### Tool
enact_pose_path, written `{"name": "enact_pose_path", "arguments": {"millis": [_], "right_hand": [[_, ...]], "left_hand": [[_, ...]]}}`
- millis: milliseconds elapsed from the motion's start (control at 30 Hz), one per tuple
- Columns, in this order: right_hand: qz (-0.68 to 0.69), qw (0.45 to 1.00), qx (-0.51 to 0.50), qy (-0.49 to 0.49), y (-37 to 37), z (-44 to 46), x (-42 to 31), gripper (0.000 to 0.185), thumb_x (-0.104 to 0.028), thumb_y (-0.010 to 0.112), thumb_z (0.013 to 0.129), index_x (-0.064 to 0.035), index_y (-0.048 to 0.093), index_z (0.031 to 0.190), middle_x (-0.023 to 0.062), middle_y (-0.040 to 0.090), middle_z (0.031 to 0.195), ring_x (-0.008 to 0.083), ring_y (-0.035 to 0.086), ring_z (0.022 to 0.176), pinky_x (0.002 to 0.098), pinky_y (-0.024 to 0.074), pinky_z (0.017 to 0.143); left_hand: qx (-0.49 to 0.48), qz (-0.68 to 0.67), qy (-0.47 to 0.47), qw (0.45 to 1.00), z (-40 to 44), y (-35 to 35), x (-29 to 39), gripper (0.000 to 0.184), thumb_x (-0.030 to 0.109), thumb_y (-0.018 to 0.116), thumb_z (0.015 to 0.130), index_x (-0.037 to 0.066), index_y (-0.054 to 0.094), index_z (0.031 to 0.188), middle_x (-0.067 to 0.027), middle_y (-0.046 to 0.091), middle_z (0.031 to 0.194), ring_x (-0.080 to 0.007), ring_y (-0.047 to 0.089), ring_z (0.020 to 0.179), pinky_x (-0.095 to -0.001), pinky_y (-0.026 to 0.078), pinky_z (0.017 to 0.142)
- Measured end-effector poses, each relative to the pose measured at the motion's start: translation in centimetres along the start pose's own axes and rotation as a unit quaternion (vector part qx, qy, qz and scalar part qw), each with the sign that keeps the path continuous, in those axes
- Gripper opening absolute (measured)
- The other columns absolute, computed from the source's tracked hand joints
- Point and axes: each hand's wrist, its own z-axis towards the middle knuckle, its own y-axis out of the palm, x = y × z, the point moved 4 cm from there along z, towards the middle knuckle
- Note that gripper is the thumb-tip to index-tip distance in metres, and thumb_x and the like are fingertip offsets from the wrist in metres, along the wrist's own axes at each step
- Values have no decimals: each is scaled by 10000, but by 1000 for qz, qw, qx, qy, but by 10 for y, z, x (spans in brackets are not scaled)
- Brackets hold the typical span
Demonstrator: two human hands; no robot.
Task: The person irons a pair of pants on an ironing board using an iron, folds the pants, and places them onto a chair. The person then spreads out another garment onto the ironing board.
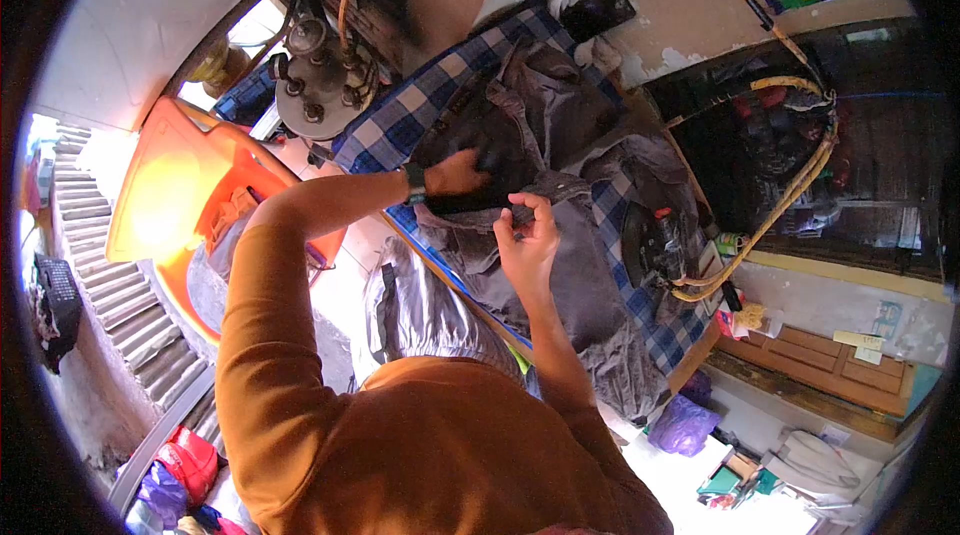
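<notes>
A dark grey garment point(590, 280) lies spread and rumpled over the table, its dark inner side turned up at the far left part. My left hand point(458, 173), with a dark band at the wrist, reaches over that dark inner side. Its fingers are smeared by motion, so their grip is unclear. Nearer to me, my right hand point(530, 235) is closed, thumb and forefinger pinching the garment's edge. To the right, a dark iron point(660, 245) rests on the blue-and-white checked cloth point(400, 125) that covers the table.
A metal boiler point(325, 100) with knobs stands beyond the table's left corner. An orange plastic chair point(225, 175) holding cloth is at left. A silvery grey cloth point(425, 305) hangs at the near edge. A yellowish wrapped hose point(770, 240) loops down near the iron. A purple bag point(683, 425) lies lower right.
</notes>
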Motion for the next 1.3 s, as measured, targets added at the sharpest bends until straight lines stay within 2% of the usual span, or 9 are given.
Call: {"name": "enact_pose_path", "arguments": {"millis": [67, 200, 467, 600, 900, 933, 1033, 1167, 1300], "right_hand": [[-18, 1000, 3, 10, -4, -1, -2, 222, 56, 610, 776, -11, 561, 982, 44, 579, 914, 57, 520, 599, 199, 439, 528], [-3, 999, 17, 29, -2, -2, 3, 228, 42, 625, 739, -34, 581, 949, 64, 627, 869, 127, 591, 609, 246, 469, 498], [-15, 1000, 5, 11, 0, 3, 0, 230, 21, 630, 744, -43, 570, 956, 70, 623, 873, 154, 592, 601, 259, 466, 486], [-3, 1000, 20, -4, -1, 13, -5, 202, 44, 620, 776, -12, 571, 964, 21, 578, 806, 35, 472, 553, 200, 396, 482], [-73, 997, 16, -27, 16, 56, -40, 221, 1, 638, 710, -51, 586, 919, 92, 627, 792, 223, 599, 604, 319, 470, 536], [-92, 995, 15, -43, 17, 59, -44, 199, 24, 631, 726, -34, 593, 913, 43, 573, 728, 66, 502, 498, 238, 406, 460], [-90, 994, 19, -56, 28, 63, -23, 195, 20, 631, 716, -37, 594, 899, 53, 568, 707, 70, 544, 531, 244, 423, 475], [105, 979, -136, 113, 54, 65, 9, 411, -16, 614, 820, -47, 429, 1185, 112, 608, 866, 127, 606, 650, 252, 497, 576], [123, 988, -91, 12, 45, 50, 40, 616, -26, 569, 874, -52, 216, 1378, 203, 562, 1146, 218, 621, 950, 307, 498, 823]], "left_hand": [[95, -415, 17, 905, -10, -12, -7, 636, 259, 637, 800, 18, 391, 1334, -126, 524, 1279, -252, 525, 1122, -339, 389, 988], [26, -540, -34, 841, -12, -6, -32, 586, 233, 619, 821, 6, 409, 1318, -111, 554, 1234, -244, 536, 1100, -327, 405, 962], [123, -29, -8, 992, -17, -27, 8, 400, 288, 602, 862, 18, 541, 1149, -211, 590, 1118, -292, 609, 978, -372, 491, 830], [271, 204, 108, 934, -23, -33, 52, 340, 268, 576, 869, 13, 546, 1091, -178, 643, 943, -308, 636, 851, -370, 516, 714], [-115, 135, 94, 980, 39, -8, 35, 508, 452, 492, 845, 24, 540, 1114, -155, 637, 967, -263, 615, 863, -349, 492, 741], [-143, 109, 89, 980, 39, -6, 32, 528, 472, 482, 842, 25, 539, 1117, -152, 636, 970, -258, 613, 865, -346, 489, 744], [-230, -7, 60, 971, 33, -7, 15, 589, 534, 454, 834, 28, 537, 1124, -145, 633, 978, -243, 606, 869, -339, 481, 753], [-350, -230, -16, 908, 5, -14, -26, 671, 615, 417, 824, 33, 534, 1135, -135, 630, 989, -223, 596, 874, -330, 470, 766], [-380, -491, -112, 776, -50, -23, -83, 754, 697, 379, 813, 38, 531, 1145, -124, 627, 999, -203, 587, 880, -321, 459, 778]]}}
